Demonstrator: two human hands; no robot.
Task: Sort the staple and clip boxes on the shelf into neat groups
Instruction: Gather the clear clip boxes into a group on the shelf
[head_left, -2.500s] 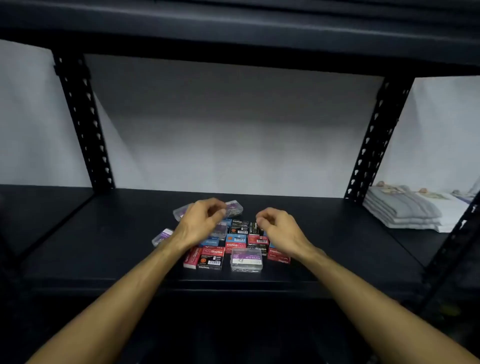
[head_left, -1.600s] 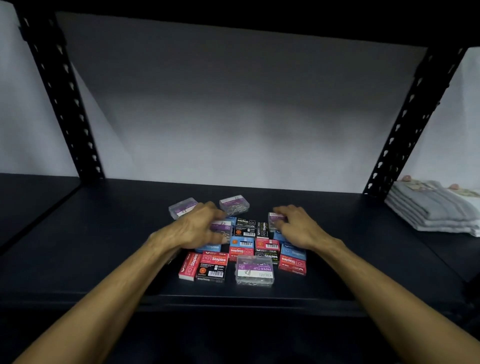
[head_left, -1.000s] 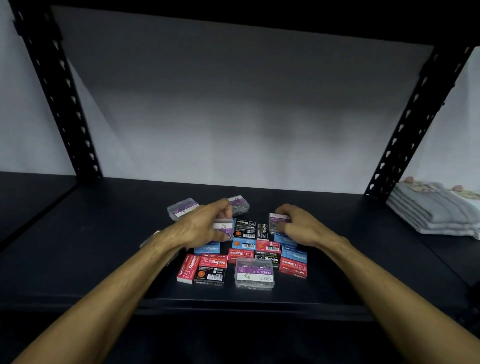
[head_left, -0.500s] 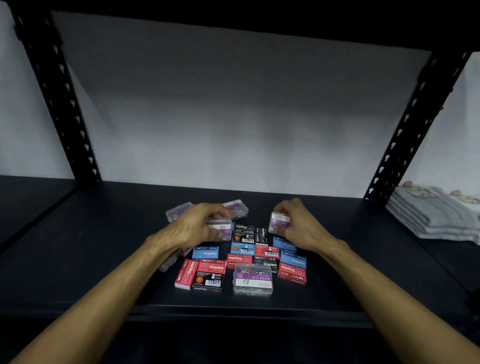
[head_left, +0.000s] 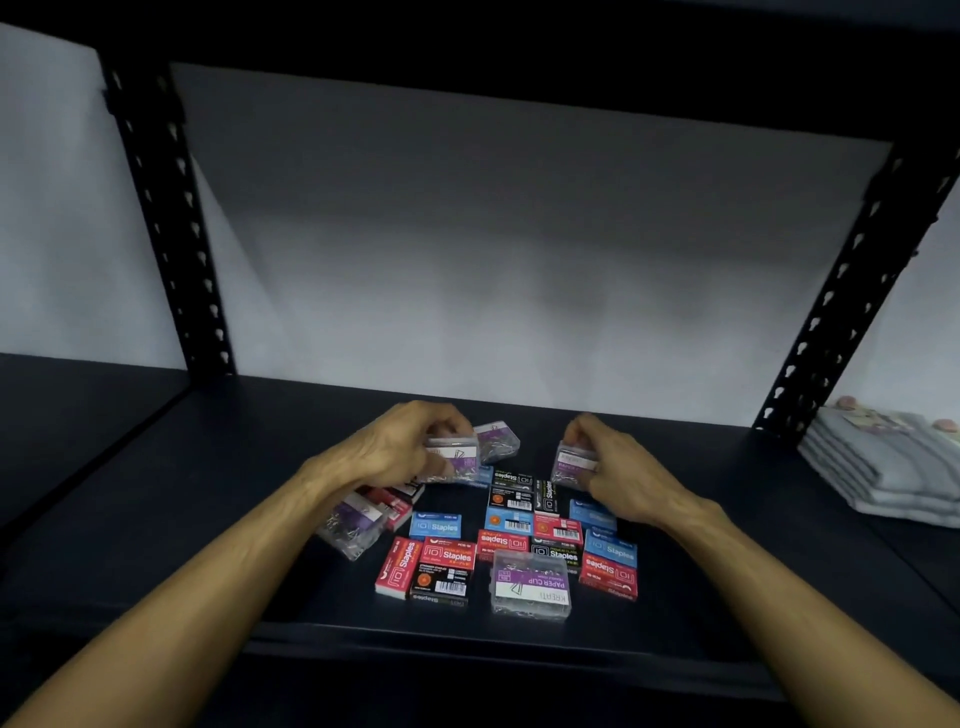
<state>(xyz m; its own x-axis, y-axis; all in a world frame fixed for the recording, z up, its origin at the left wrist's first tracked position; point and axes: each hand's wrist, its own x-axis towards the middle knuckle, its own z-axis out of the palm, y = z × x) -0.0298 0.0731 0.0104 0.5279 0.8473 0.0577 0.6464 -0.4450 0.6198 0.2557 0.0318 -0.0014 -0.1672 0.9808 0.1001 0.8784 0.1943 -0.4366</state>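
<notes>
Left hand (head_left: 400, 449): fingers curled round a clear clip box (head_left: 452, 460) with a purple label, held at the back left of the pile; lifted or merely tilted, not determinable. Right hand (head_left: 618, 467): pinching a second clear clip box (head_left: 571, 465) at the back right, apparently raised off the boxes below.

Shelf (head_left: 208, 519), black: carrying all stock in one loose cluster near the front middle.
- Third clip box (head_left: 498, 441): just behind the left hand's, lying flat.
- Fourth clip box (head_left: 353, 525): under the left forearm, tilted, leaning on a red box.
- Fifth clip box (head_left: 530, 584), label "PAPER CLIP": front centre, lying partly over staple boxes.
- Staple boxes (head_left: 519, 535), red, blue and black: mixed together, touching, some overlapping, in the middle of the cluster.

Step in hand, judged: pulling the clear clip boxes out of the pile first. Recommended handling:
- Grip by the long side walls, lid kept uppermost; lids possibly loose, contents small.
- Lift straight up before moving sideways, to avoid dragging neighbours.
- Set both down on bare shelf well apart from the staple boxes, edges flush, labels facing one way.
- Collect the tilted box under the forearm next; likely to slide if the red box below is nudged.

Folded cloths (head_left: 883, 462), grey: far right, outside the work.
</notes>
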